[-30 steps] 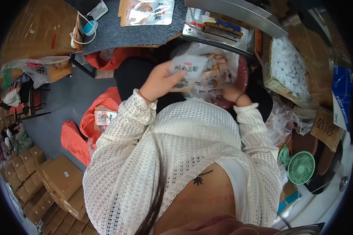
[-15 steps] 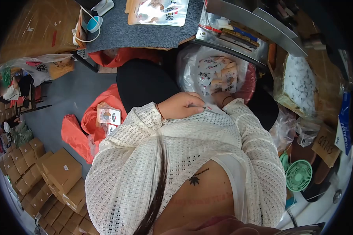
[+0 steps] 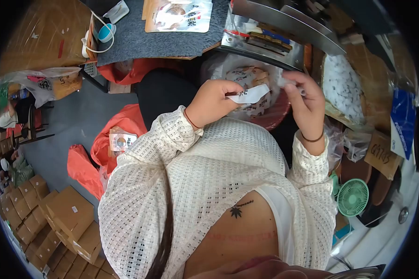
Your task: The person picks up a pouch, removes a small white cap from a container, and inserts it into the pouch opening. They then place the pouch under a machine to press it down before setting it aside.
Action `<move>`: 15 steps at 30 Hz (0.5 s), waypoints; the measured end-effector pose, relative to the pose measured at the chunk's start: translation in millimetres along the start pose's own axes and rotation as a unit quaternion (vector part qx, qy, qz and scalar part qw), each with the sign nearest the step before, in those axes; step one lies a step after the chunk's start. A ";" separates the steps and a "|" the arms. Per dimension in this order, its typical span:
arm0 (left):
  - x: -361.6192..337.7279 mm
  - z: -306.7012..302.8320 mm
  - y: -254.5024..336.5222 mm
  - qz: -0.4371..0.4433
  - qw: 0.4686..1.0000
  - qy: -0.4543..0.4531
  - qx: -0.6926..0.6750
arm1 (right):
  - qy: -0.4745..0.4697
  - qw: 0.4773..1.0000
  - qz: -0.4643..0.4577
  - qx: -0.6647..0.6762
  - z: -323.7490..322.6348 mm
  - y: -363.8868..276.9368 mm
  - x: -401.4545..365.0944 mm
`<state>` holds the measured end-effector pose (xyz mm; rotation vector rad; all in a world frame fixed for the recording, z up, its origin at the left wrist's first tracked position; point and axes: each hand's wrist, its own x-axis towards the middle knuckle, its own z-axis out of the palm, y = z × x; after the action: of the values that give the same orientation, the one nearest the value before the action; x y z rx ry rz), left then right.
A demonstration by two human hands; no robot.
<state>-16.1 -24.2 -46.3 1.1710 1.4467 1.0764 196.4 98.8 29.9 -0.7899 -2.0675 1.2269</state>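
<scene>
My left hand [image 3: 215, 103] is closed on a small white pouch [image 3: 252, 95] with dark print, held in front of my chest. To its right my right hand [image 3: 306, 100] is raised with fingers bent, pinching a small whitish thing [image 3: 284, 82] beside a machine's edge; what it is cannot be made out. Below and behind both hands a red tub [image 3: 280, 109] lined with clear plastic holds several printed pouches [image 3: 247, 74].
Large pouches [image 3: 179, 17] lie on a grey cloth-covered table [image 3: 167, 45]. A metal machine [image 3: 265, 39] stands at its right. White packets [image 3: 342, 88] fill a box at right, above a green fan [image 3: 353, 197]. Cartons [image 3: 72, 209] and a seated person [image 3: 7, 116] are at left.
My left hand has lifted slightly and now holds a pouch. My right hand has come up out of the tub and moved right with a small whitish thing.
</scene>
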 end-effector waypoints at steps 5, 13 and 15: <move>2.2 23.0 21.1 -0.041 0.979 -0.070 -0.187 | -0.056 0.985 -0.076 -0.145 -14.0 -18.2 5.1; 6.8 36.5 27.5 -0.113 0.959 -0.159 -0.204 | -0.058 0.988 -0.012 -0.142 -34.0 -23.1 -2.2; 4.8 34.6 44.8 -0.128 0.968 -0.158 -0.150 | -0.031 0.992 -0.003 -0.119 -27.6 -18.5 -6.7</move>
<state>24.2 -10.3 -8.7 0.8649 1.1057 0.8494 217.7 101.5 56.0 -0.8610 -2.2942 1.0247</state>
